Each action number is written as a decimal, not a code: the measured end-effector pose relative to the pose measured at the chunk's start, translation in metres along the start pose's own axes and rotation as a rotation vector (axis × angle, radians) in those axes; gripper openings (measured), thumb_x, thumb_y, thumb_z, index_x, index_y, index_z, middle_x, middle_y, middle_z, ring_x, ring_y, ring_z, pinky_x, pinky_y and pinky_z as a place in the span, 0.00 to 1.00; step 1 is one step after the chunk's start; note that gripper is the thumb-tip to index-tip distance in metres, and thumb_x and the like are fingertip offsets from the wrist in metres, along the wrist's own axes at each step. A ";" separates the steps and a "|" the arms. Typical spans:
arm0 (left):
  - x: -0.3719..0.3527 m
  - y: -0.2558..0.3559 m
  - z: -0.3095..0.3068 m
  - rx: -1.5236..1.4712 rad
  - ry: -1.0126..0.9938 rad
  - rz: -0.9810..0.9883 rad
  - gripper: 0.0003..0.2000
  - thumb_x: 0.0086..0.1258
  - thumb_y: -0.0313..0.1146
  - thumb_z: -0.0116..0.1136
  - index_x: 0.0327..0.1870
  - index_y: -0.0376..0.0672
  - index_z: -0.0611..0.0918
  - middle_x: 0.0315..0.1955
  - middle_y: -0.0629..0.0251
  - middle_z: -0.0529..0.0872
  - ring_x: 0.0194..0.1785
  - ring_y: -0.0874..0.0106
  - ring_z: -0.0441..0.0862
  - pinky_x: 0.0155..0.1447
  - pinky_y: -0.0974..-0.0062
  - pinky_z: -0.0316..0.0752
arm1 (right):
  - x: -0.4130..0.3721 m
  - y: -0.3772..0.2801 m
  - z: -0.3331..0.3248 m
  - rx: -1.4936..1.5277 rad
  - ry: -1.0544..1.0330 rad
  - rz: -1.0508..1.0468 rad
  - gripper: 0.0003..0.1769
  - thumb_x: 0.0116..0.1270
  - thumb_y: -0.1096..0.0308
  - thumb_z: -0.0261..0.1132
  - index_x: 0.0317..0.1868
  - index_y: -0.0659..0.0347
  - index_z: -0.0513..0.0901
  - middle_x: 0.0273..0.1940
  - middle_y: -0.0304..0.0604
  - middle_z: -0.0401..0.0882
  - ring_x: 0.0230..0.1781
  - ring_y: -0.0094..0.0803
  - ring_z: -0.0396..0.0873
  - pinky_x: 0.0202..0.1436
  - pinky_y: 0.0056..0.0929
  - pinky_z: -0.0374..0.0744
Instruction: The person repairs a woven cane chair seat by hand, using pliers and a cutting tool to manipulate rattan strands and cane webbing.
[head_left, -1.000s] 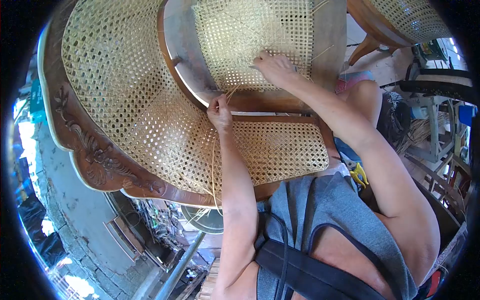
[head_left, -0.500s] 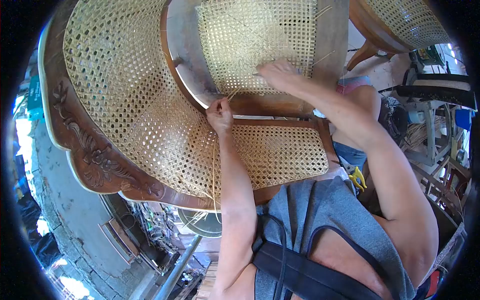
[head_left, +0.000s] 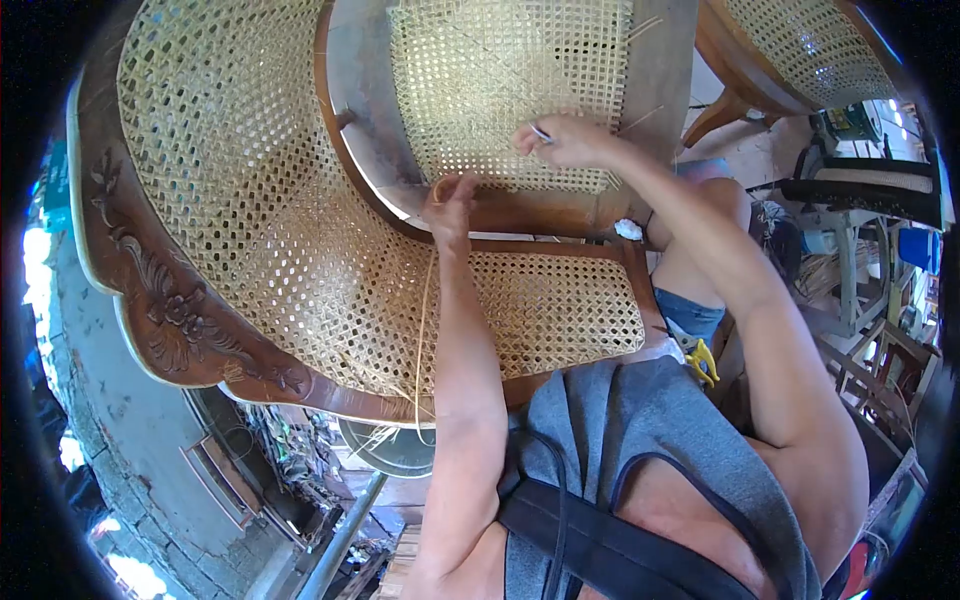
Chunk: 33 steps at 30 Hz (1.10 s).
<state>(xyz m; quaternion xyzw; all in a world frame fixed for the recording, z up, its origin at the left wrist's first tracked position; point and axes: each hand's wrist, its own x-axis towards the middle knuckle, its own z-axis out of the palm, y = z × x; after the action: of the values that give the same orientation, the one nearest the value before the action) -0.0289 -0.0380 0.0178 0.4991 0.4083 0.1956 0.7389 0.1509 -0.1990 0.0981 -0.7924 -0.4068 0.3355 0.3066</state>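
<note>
My left hand [head_left: 452,208] is at the near left corner of a woven cane panel [head_left: 510,80], its fingers pinched on a thin cane strand [head_left: 423,340]. The strand curls above the fingers, and a long length hangs below the wrist. Over the panel's lower right part, my right hand [head_left: 572,142] is closed on a small, shiny, slim metal tool [head_left: 541,132]; its full shape is hidden. The panel sits in a wooden frame [head_left: 655,90], with loose strand ends at its right edge.
A curved, carved wooden chair back [head_left: 190,310] with woven cane [head_left: 300,260] spans the left. Yellow-handled pliers [head_left: 703,362] lie by my lap. A basin [head_left: 385,455] is below, another cane chair [head_left: 800,50] at upper right. A white wad [head_left: 628,230] rests by the frame.
My right hand has lifted and shifted slightly right, bringing the metal tool into clearer view. My left hand has moved up and right a little, with the strand curling at its fingers.
</note>
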 end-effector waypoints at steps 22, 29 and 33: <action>0.011 -0.028 0.014 0.694 0.186 0.569 0.05 0.61 0.29 0.63 0.33 0.37 0.84 0.29 0.56 0.86 0.33 0.64 0.84 0.40 0.68 0.78 | -0.027 0.002 -0.123 -0.797 0.125 0.095 0.11 0.78 0.57 0.49 0.47 0.56 0.66 0.36 0.57 0.79 0.37 0.61 0.78 0.39 0.55 0.75; 0.015 -0.032 0.011 0.491 0.198 0.472 0.06 0.60 0.26 0.65 0.37 0.37 0.82 0.28 0.61 0.85 0.33 0.69 0.83 0.43 0.71 0.78 | -0.044 0.008 -0.146 -0.725 0.275 -0.090 0.10 0.75 0.58 0.51 0.47 0.55 0.67 0.37 0.57 0.81 0.41 0.59 0.80 0.41 0.55 0.75; 0.022 -0.032 0.006 0.404 0.195 0.396 0.07 0.60 0.26 0.66 0.37 0.37 0.81 0.29 0.63 0.85 0.33 0.72 0.81 0.43 0.73 0.78 | -0.040 0.008 -0.144 -0.691 0.296 -0.074 0.11 0.76 0.58 0.50 0.49 0.55 0.67 0.38 0.55 0.82 0.41 0.60 0.79 0.42 0.55 0.75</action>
<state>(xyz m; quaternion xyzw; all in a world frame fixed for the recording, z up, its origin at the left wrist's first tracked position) -0.0148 -0.0405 -0.0188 0.6850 0.4027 0.2974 0.5293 0.2485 -0.2678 0.1876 -0.8737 -0.4757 0.0489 0.0886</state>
